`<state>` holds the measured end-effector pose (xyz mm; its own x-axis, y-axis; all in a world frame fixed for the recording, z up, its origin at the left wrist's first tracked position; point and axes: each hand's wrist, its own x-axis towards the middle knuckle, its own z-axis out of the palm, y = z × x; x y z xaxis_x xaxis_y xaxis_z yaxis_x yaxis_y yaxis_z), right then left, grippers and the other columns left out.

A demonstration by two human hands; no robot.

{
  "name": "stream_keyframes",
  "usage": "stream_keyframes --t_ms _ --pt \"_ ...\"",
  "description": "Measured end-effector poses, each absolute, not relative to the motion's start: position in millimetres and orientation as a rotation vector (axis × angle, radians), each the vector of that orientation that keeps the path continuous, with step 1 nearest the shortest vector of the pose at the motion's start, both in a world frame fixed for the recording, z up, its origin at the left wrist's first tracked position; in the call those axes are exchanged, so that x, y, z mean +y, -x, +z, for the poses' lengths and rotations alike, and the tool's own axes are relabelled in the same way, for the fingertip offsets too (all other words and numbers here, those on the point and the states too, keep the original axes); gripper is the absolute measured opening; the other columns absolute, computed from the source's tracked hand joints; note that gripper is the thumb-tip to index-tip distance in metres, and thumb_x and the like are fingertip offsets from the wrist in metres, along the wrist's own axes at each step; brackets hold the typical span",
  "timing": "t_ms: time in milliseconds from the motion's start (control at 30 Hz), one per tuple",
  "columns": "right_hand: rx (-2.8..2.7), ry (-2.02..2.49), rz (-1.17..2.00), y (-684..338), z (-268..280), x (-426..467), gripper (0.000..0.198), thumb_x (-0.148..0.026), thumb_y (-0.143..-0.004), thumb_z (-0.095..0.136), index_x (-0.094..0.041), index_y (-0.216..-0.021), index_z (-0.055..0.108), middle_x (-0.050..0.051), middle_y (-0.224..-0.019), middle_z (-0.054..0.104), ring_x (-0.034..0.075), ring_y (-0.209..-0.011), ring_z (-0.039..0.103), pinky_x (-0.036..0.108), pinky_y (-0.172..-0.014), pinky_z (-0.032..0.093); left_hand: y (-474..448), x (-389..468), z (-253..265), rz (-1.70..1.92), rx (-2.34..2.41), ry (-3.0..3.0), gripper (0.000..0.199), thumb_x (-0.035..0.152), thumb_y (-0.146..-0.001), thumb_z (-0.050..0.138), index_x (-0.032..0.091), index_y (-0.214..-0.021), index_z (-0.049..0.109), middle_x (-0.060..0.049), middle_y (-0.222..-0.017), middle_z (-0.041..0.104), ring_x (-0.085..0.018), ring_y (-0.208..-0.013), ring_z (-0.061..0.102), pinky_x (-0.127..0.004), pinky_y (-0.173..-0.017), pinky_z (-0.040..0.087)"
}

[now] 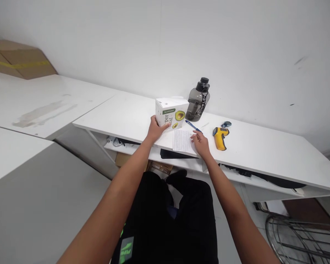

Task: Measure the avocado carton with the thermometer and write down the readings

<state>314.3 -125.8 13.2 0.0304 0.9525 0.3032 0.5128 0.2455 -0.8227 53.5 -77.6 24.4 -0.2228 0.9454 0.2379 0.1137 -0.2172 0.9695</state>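
My left hand [155, 130] is closed on the side of a white carton [167, 108] with avocado pictures and a green label, held upright at the table. My right hand [201, 144] rests at the right edge of a sheet of paper [181, 140] covered in lines of writing. Its fingers are loosely bent and slightly apart, with nothing visible in them. Just beyond those fingertips lies a blue pen [191, 125], very close to the index finger; whether they touch I cannot tell.
Behind the carton a grey water bottle [196, 104] stands against the wall. Right of my right hand lie a yellow infrared thermometer [220, 139] and a small dark object [226, 124]. A cardboard box [22, 60] sits far left. Below right is a metal rack [299, 234].
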Motion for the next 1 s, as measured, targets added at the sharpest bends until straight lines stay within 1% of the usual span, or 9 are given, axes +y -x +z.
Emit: stream_keyframes --t_ms 167,300,433,600,667,733,867,933,1000 --pt "-2.017 1.344 0.158 -310 25 -145 0.038 -0.032 -0.096 0.046 -0.019 -0.12 0.072 0.016 -0.12 0.075 0.03 -0.113 0.068 0.045 -0.104 0.045 -51 -78 32 1.557 1.343 -1.411 0.054 0.044 -0.067 0.089 0.023 -0.109 0.062 -0.01 -0.116 0.07 -0.03 -0.108 0.066 -0.046 -0.092 0.055" --pt "-1.708 1.711 -0.114 -334 41 -150 0.046 -0.033 -0.095 0.046 -0.016 -0.134 0.064 0.021 -0.127 0.068 0.036 -0.125 0.059 0.052 -0.109 0.038 -50 -78 32 1.543 1.329 -1.423 0.051 0.049 -0.071 0.085 0.024 -0.108 0.061 -0.009 -0.116 0.071 -0.029 -0.104 0.067 -0.044 -0.089 0.055" --pt "-1.241 2.165 -0.041 -369 46 -144 0.067 -0.035 -0.088 0.052 -0.013 -0.151 0.044 0.025 -0.138 0.057 0.042 -0.13 0.051 0.057 -0.104 0.042 -49 -77 29 1.542 1.3 -1.377 0.053 0.048 -0.069 0.086 0.025 -0.11 0.062 -0.008 -0.119 0.073 -0.028 -0.107 0.068 -0.043 -0.091 0.055" --pt "-1.222 2.297 0.135 -386 45 -136 0.073 -0.036 -0.084 0.061 -0.007 -0.149 0.044 0.032 -0.145 0.049 0.044 -0.136 0.047 0.061 -0.107 0.041 -50 -78 29 1.56 1.347 -1.291 0.058 0.047 -0.062 0.091 0.025 -0.109 0.065 -0.009 -0.119 0.073 -0.028 -0.108 0.069 -0.043 -0.093 0.056" --pt "-1.215 2.319 0.336 -392 56 -132 0.065 -0.036 -0.079 0.068 -0.006 -0.135 0.057 0.031 -0.133 0.059 0.044 -0.128 0.055 0.058 -0.102 0.045 -49 -78 33 1.546 1.329 -1.272 0.06 0.045 -0.059 0.092 0.025 -0.108 0.065 -0.009 -0.119 0.074 -0.027 -0.108 0.069 -0.043 -0.094 0.056" --pt "-1.22 2.293 0.499 -402 73 -129 0.05 -0.034 -0.073 0.074 -0.009 -0.115 0.068 0.024 -0.11 0.069 0.04 -0.112 0.064 0.05 -0.092 0.051 -47 -77 41 1.526 1.314 -1.227 0.062 0.044 -0.055 0.095 0.023 -0.106 0.066 -0.01 -0.118 0.075 -0.028 -0.107 0.07 -0.045 -0.096 0.057" --pt "-1.284 2.094 0.691 -424 106 -155 0.023 -0.035 -0.071 0.072 -0.016 -0.084 0.068 0.01 -0.078 0.067 0.026 -0.078 0.064 0.037 -0.07 0.05 -31 -89 63 1.607 1.305 -1.024 0.061 0.051 -0.054 0.094 0.019 -0.097 0.067 -0.013 -0.109 0.076 -0.029 -0.103 0.072 -0.049 -0.097 0.058" --pt "-1.343 1.735 0.819 -427 109 -193 0.025 -0.042 -0.075 0.068 -0.018 -0.078 0.064 0.006 -0.073 0.064 0.02 -0.07 0.059 0.034 -0.066 0.047 -21 -114 71 1.684 1.189 -0.977 0.064 0.054 -0.055 0.092 0.02 -0.103 0.067 -0.012 -0.108 0.077 -0.03 -0.105 0.073 -0.05 -0.097 0.059" --pt "-1.347 1.266 0.948 -420 97 -244 0.034 -0.051 -0.074 0.073 -0.021 -0.087 0.065 0.004 -0.076 0.063 0.018 -0.067 0.056 0.033 -0.063 0.045 -14 -157 71 1.715 1.053 -0.964 0.066 0.055 -0.059 0.088 0.024 -0.113 0.067 -0.01 -0.109 0.078 -0.032 -0.111 0.073 -0.05 -0.1 0.059"
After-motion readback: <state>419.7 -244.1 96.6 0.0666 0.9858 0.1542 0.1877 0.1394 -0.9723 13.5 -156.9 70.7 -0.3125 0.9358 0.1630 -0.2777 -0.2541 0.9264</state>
